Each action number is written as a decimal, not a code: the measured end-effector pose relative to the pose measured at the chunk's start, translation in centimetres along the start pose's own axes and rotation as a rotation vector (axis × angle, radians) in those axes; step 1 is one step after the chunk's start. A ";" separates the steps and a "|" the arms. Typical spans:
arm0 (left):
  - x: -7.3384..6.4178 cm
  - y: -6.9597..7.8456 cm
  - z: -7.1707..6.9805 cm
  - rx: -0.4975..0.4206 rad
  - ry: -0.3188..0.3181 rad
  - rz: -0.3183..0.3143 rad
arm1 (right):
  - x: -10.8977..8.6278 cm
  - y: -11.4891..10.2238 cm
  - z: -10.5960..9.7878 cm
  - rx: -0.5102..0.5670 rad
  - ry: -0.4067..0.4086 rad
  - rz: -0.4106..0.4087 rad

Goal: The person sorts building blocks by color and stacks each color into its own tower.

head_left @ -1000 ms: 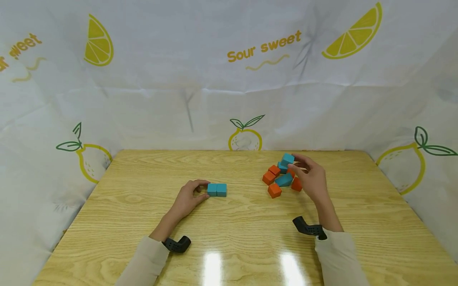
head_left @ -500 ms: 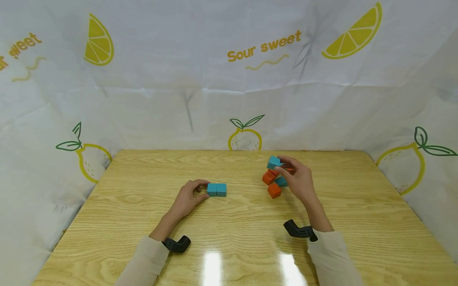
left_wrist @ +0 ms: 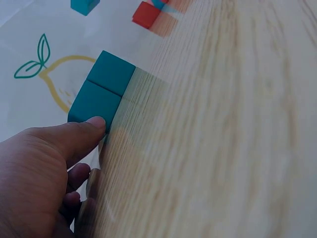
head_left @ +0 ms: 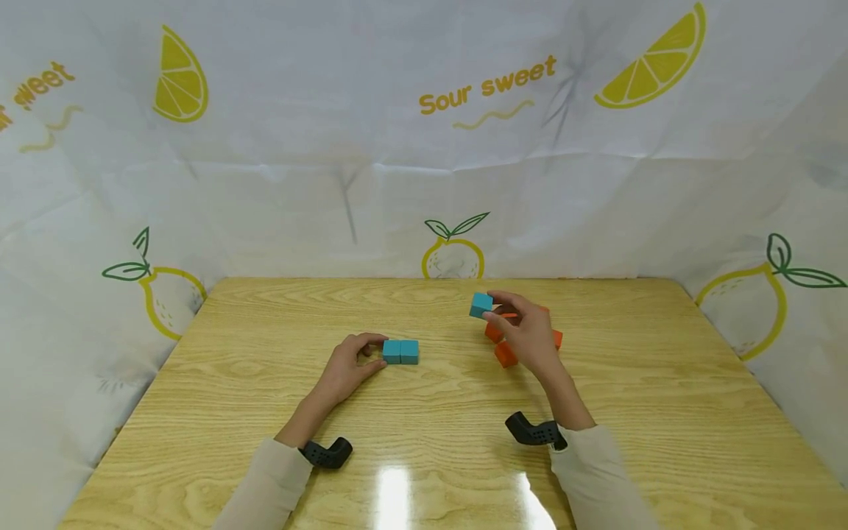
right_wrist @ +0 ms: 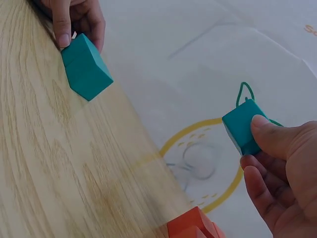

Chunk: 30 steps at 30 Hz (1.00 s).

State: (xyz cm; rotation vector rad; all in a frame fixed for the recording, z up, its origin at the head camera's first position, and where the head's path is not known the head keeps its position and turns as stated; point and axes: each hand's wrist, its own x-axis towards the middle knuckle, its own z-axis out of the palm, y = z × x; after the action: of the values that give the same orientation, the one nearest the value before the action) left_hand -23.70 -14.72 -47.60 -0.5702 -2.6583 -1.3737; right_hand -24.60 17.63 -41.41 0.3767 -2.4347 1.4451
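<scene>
Two blue cubes stand side by side on the wooden table: a left cube (head_left: 391, 352) and a right cube (head_left: 409, 352), their faces touching. My left hand (head_left: 347, 369) pinches the left one between thumb and fingers; the left wrist view shows the thumb (left_wrist: 91, 130) pressed on its near face. Up in the air, my right hand (head_left: 530, 335) grips another blue cube (head_left: 481, 305) between thumb and fingertips. Beneath and behind that hand lie several orange blocks, among them an orange cube (head_left: 506, 355) at the near side. The hand hides part of this pile.
The wooden table (head_left: 265, 309) ends at a white cloth (head_left: 298, 206) printed with lemons, hanging behind it and at both sides. Another orange block (head_left: 559, 338) shows to the right of the right hand. Light glares off the table's near part.
My right hand has carried its blue cube leftward from above the pile, to the pile's left side. My left hand and the two cubes beside it have stayed in place.
</scene>
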 end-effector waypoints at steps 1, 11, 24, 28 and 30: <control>0.0 0.0 0.0 -0.001 0.000 0.000 | 0.0 -0.1 0.2 -0.003 -0.002 0.001; 0.0 0.0 0.0 -0.007 -0.002 0.004 | 0.1 -1.4 2.3 0.031 -0.035 -0.029; 0.0 0.0 -0.1 -0.006 0.000 0.003 | 0.1 -2.5 5.2 0.048 -0.086 -0.044; 0.0 0.0 -0.1 -0.007 0.006 0.007 | 0.0 -2.8 6.0 0.081 -0.094 -0.063; 0.0 0.0 -0.1 -0.006 0.008 0.008 | -0.1 -3.0 6.4 0.096 -0.100 -0.073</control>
State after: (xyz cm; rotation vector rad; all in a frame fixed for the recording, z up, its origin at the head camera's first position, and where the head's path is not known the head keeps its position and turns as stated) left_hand -23.73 -14.80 -47.56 -0.5740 -2.6442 -1.3787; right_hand -24.16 10.60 -41.97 0.5663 -2.4066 1.5505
